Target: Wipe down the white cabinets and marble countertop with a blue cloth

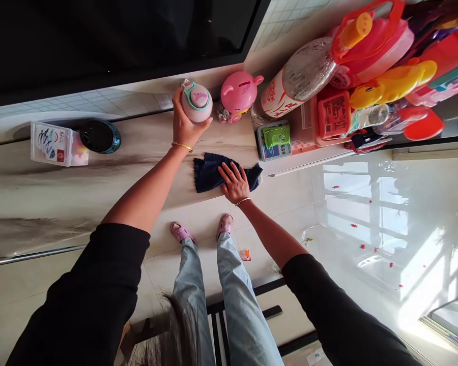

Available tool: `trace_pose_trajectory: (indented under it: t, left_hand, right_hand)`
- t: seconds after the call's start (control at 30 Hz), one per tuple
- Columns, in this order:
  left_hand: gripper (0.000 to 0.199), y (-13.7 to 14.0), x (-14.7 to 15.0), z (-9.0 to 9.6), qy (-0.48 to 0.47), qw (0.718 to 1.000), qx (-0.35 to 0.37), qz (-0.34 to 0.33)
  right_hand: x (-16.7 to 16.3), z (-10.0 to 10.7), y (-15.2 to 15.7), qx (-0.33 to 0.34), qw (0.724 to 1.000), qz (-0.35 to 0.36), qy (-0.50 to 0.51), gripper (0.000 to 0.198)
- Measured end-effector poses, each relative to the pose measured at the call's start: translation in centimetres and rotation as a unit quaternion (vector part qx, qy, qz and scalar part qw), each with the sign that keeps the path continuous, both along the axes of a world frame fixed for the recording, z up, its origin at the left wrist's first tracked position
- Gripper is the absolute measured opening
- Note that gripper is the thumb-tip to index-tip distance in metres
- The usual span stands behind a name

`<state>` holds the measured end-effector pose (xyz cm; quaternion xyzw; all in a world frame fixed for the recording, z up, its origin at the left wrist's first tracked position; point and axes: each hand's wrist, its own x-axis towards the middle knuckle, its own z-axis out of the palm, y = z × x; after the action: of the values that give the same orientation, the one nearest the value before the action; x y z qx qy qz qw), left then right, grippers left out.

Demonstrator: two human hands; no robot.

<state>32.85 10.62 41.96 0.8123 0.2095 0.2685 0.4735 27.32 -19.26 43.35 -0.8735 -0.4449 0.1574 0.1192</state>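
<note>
My left hand [189, 124] is wrapped round a pale pink water bottle [198, 104] with a mint-green ring on its lid, near the back of the cabinet top [145, 137]. Fingers stretched, my right hand [234, 183] lies flat on a dark blue cloth [208, 173] at the cabinet's front edge. Part of the cloth hangs past that edge. Just right of the bottle stands a pink piggy bank [239, 91] with a slot on top.
A black screen [118, 40] rises behind. To the left are a clear plastic box [51, 145] and a dark round container [100, 136]. On the right crowd a large plastic bottle [301, 76], a tin with a green packet [277, 136], a yellow toy [393, 84] and red plastic items.
</note>
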Motion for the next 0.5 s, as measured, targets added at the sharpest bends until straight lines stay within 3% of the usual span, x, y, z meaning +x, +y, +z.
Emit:
trace_pose_trajectory:
  t: [0.1, 0.17, 0.23, 0.3, 0.37, 0.4, 0.47, 0.5]
  left_hand:
    - [0.117, 0.1, -0.3, 0.4, 0.006, 1.0, 0.002, -0.015]
    - [0.117, -0.4, -2.2, 0.9, 0.012, 1.0, 0.015, -0.011]
    - [0.111, -1.8, -6.2, 1.6, 0.018, 0.999, 0.029, 0.019]
    - [0.091, -4.5, -11.9, 2.5, 0.035, 0.997, 0.029, 0.062]
    - [0.058, -8.4, -17.9, 3.5, 0.076, 0.994, 0.018, 0.077]
    - [0.042, -10.5, -20.4, 3.9, 0.099, 0.994, 0.012, 0.045]
    - [0.026, -14.8, -23.1, 4.4, 0.106, 0.994, 0.004, -0.008]
    - [0.027, -16.6, -23.2, 4.5, 0.105, 0.994, 0.0, -0.03]
  right_hand:
    - [-0.5, -0.6, 0.9, 0.014, 0.998, -0.065, -0.015, 0.065]
    - [-1.2, -1.2, 2.5, 0.021, 0.983, -0.178, -0.036, 0.064]
    - [-2.2, -1.8, 4.4, 0.023, 0.951, -0.304, -0.048, 0.064]
    - [-2.9, -1.7, 5.7, 0.028, 0.926, -0.375, -0.041, 0.065]
    - [-2.8, -1.0, 5.7, 0.036, 0.933, -0.358, -0.025, 0.067]
    - [-2.3, -0.4, 5.3, 0.038, 0.946, -0.32, -0.022, 0.068]
    - [-0.4, 1.0, 3.9, 0.03, 0.979, -0.198, -0.027, 0.068]
    - [0.7, 1.6, 3.4, 0.022, 0.992, -0.123, -0.03, 0.067]
